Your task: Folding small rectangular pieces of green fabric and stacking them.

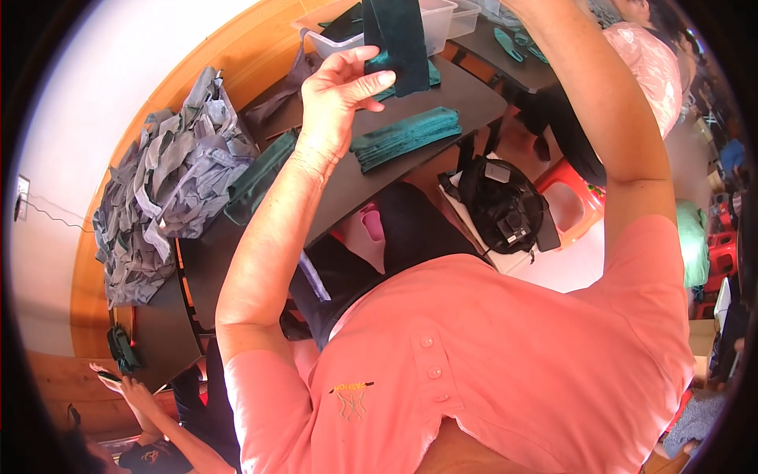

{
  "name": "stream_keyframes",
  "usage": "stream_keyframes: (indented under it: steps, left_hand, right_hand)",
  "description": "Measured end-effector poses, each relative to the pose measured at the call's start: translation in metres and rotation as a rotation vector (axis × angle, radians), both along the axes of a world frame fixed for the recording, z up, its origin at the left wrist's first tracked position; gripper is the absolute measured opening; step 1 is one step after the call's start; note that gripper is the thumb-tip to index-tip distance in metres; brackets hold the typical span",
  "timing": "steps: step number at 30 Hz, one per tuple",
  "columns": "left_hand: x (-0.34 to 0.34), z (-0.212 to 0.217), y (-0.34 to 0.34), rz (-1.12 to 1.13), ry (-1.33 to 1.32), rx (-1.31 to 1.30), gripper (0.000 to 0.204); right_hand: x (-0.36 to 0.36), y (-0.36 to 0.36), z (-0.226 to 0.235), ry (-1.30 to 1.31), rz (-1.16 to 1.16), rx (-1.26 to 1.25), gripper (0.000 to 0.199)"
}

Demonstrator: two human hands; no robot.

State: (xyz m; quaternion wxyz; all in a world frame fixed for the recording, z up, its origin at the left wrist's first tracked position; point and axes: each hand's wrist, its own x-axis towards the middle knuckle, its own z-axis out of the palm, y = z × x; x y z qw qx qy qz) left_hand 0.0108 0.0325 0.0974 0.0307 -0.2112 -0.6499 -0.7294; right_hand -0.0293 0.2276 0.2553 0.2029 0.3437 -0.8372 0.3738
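My left hand (pixel 341 85) is raised over the table, its thumb and fingers pinching the left edge of a dark green velvety cloth piece (pixel 404 47). The piece hangs upright and runs out of the top of the view. My right arm (pixel 604 103) reaches up past the top edge, where the hand is cut off. Below the held piece lies a neat stack of teal cloth strips (pixel 407 138). More green folded cloth (pixel 257 186) lies to the left, beside my left forearm.
A large heap of grey cloth pieces (pixel 178 174) covers the table's left part. Clear plastic bins (pixel 434 28) stand at the back. A black bag (pixel 501 207) and a red stool (pixel 580 201) are at the right. Another person's hands (pixel 126 387) hold a dark object, lower left.
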Motion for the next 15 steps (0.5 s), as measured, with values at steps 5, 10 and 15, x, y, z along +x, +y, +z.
stream_keyframes:
  steps: [5, 10, 15]
  left_hand:
    - [0.007, -0.003, 0.006, 0.006, 0.039, -0.165, 0.047]
    - [0.004, -0.007, 0.022, 0.005, 0.108, -0.127, 0.041]
    - [0.000, -0.003, 0.031, 0.083, 0.112, -0.171, 0.032]
  right_hand:
    - [0.025, 0.002, 0.018, -0.241, -0.007, -0.067, 0.007]
    - [0.028, -0.004, 0.004, -0.081, -0.085, -0.094, 0.005]
    - [0.026, 0.001, -0.001, -0.134, 0.087, -0.037, 0.002]
